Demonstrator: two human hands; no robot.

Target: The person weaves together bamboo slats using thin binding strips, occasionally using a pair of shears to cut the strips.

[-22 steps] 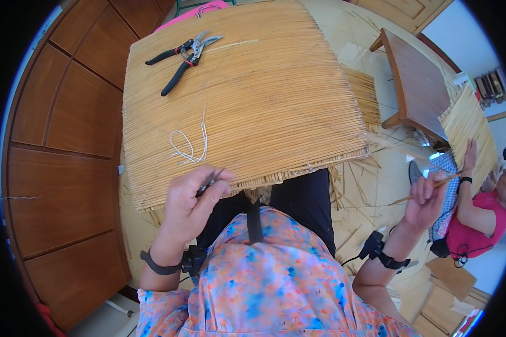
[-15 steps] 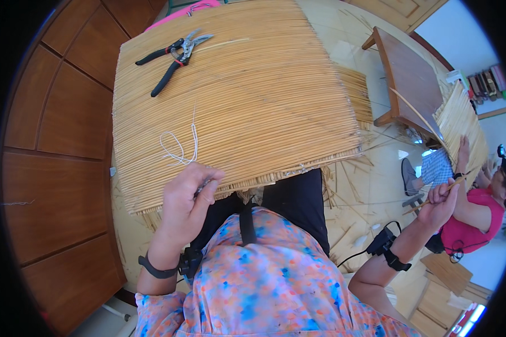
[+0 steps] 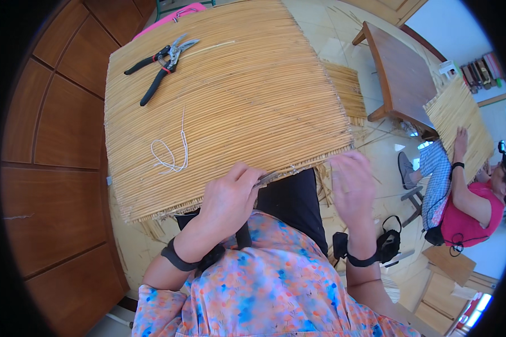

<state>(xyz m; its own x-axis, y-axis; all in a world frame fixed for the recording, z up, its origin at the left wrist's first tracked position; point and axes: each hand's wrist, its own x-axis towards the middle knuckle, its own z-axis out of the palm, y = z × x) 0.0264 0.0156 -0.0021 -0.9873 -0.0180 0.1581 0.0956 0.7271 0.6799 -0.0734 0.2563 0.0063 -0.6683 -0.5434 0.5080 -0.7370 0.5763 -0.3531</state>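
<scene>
Reed mat (image 3: 236,101): probably working six-o'clock edge (image 3: 308,165), pinching slim tool (image 3: 268,178) in left hand (image 3: 230,196); cannot tell grip of blurred right hand (image 3: 352,185); likely needs steadying next.

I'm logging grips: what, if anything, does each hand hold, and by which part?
The left hand grips a slim grey tool by an end that its grip hides. The right hand is blurred; whether it holds anything cannot be told.
</scene>
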